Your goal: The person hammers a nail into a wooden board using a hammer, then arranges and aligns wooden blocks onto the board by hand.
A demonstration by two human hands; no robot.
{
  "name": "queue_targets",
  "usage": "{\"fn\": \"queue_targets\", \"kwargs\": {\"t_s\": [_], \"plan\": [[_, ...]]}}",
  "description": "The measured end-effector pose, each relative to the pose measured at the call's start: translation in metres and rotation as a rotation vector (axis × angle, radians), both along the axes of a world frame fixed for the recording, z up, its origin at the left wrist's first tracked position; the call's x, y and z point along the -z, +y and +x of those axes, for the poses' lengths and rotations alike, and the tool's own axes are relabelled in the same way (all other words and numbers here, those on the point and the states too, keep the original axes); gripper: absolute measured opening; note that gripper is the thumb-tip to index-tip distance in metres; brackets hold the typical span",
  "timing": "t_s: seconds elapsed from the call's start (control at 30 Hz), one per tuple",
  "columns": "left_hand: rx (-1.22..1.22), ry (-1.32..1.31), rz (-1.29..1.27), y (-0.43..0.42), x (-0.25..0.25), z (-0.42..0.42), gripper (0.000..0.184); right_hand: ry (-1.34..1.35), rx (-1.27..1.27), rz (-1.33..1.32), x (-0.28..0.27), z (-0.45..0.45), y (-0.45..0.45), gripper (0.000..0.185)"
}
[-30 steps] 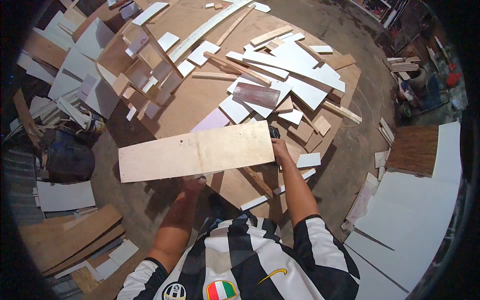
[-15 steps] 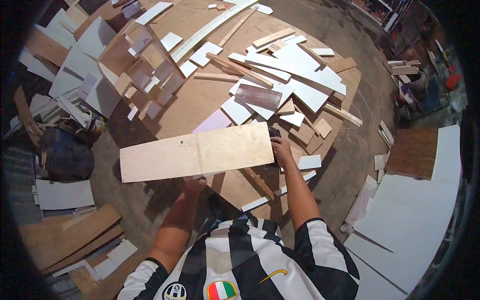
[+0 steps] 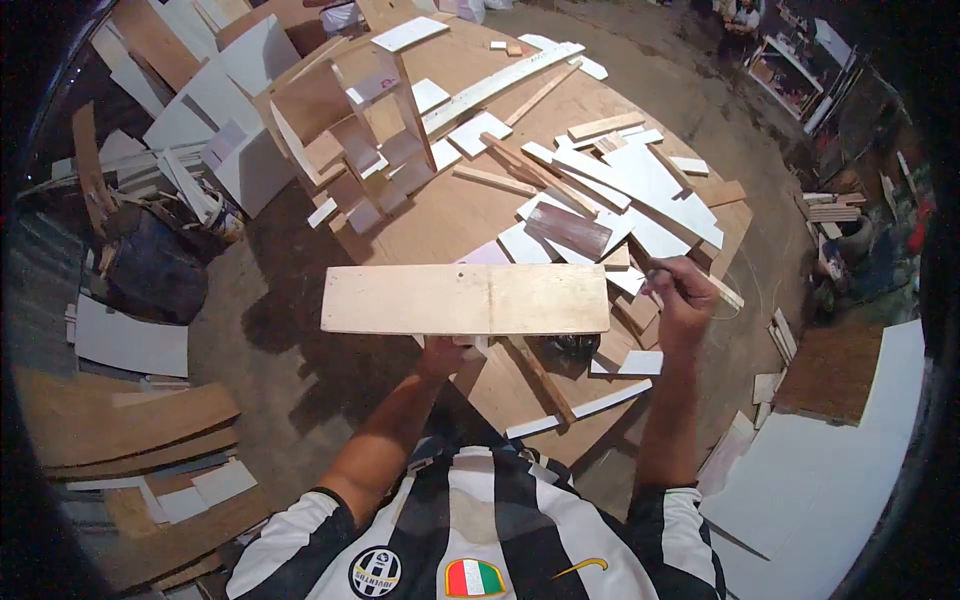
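A long pale wooden board (image 3: 420, 300) is held level across the middle of the head view, above the near end of the table. My left hand (image 3: 445, 357) is closed on it from underneath; the board hides most of the fingers. My right hand (image 3: 683, 297) is raised past the board's right end, apart from it. Its fingers are curled in a pinch, and whatever they may hold is too small to make out. Below the board's right part shows a shiny black bundle (image 3: 573, 347), perhaps plastic, partly covered by the board.
The wooden table (image 3: 400, 225) carries several white and brown offcuts, including a dark reddish-brown block (image 3: 568, 230). A small compartmented wooden unit (image 3: 370, 140) stands at its left. White panels (image 3: 800, 490) lie at the right, and stacked boards (image 3: 130, 425) at the left.
My right hand has left the board's right end and moved right and up, fingers now pinched. The board looks more level. The whole view has shifted, and the black bundle now shows below the board.
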State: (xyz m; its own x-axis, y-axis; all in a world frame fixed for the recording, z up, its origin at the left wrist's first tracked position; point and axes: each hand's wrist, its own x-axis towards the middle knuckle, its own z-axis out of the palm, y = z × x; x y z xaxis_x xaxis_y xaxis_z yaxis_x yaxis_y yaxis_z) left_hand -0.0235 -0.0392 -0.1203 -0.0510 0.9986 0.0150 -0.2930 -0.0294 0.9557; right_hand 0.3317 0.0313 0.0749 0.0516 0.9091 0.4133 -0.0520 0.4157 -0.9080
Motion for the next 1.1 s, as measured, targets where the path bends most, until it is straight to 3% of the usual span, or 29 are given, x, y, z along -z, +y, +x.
{"fn": "queue_targets", "kwargs": {"t_s": [0.1, 0.17, 0.2, 0.27, 0.37, 0.47, 0.53, 0.57, 0.63, 0.67, 0.73, 0.77, 0.87, 1.1], "plan": [[-0.030, 0.000, 0.086, 0.012, -0.017, 0.006, 0.087, -0.107, 0.052, 0.139, -0.059, -0.031, -0.029, 0.009], [-0.058, 0.017, 0.191, 0.019, -0.026, 0.010, 0.088, -0.041, -0.111, 0.128, -0.080, -0.065, -0.047, 0.006], [-0.057, 0.080, 0.282, 0.020, -0.031, 0.012, 0.088, -0.281, -0.102, 0.203, -0.085, -0.081, -0.048, 0.006], [-0.085, 0.209, 0.516, 0.023, -0.030, 0.009, 0.088, -0.471, -0.177, 0.273, -0.109, -0.121, -0.050, 0.008], [0.071, 0.357, 0.263, 0.021, -0.049, 0.005, 0.093, -0.508, -0.236, 0.118, -0.108, -0.166, -0.048, 0.007], [0.051, 0.514, 0.360, 0.022, -0.078, 0.002, 0.087, -0.570, -0.176, 0.116, -0.098, -0.184, -0.045, 0.008], [0.017, 0.711, 0.398, 0.013, -0.117, 0.002, 0.063, -0.616, -0.113, 0.128, -0.094, -0.189, -0.043, 0.008], [0.016, 0.707, 0.402, -0.001, -0.147, 0.001, 0.063, -0.617, -0.104, 0.131, -0.092, -0.187, -0.040, 0.008], [0.037, 1.247, 0.080, -0.032, -0.209, -0.001, 0.038, -0.625, -0.089, 0.081, -0.093, -0.187, -0.039, 0.007], [0.034, 1.244, 0.090, -0.040, -0.216, -0.008, 0.038, -0.629, -0.083, 0.088, -0.092, -0.187, -0.038, 0.007], [0.054, 0.925, 0.631, -0.061, -0.232, -0.027, 0.043, -0.599, -0.097, 0.034, -0.087, -0.187, -0.038, 0.015], [-0.069, 0.971, 0.846, -0.061, -0.249, -0.025, 0.034, -0.601, -0.098, 0.033, -0.086, -0.188, -0.039, 0.015], [-0.262, 1.085, 0.892, -0.042, -0.292, -0.015, 0.035, -0.569, -0.102, 0.096, -0.088, -0.194, -0.040, 0.016], [-0.105, 1.050, 0.756, -0.028, -0.263, -0.021, 0.047, -0.610, -0.145, 0.181, -0.090, -0.184, -0.051, 0.013]]}}
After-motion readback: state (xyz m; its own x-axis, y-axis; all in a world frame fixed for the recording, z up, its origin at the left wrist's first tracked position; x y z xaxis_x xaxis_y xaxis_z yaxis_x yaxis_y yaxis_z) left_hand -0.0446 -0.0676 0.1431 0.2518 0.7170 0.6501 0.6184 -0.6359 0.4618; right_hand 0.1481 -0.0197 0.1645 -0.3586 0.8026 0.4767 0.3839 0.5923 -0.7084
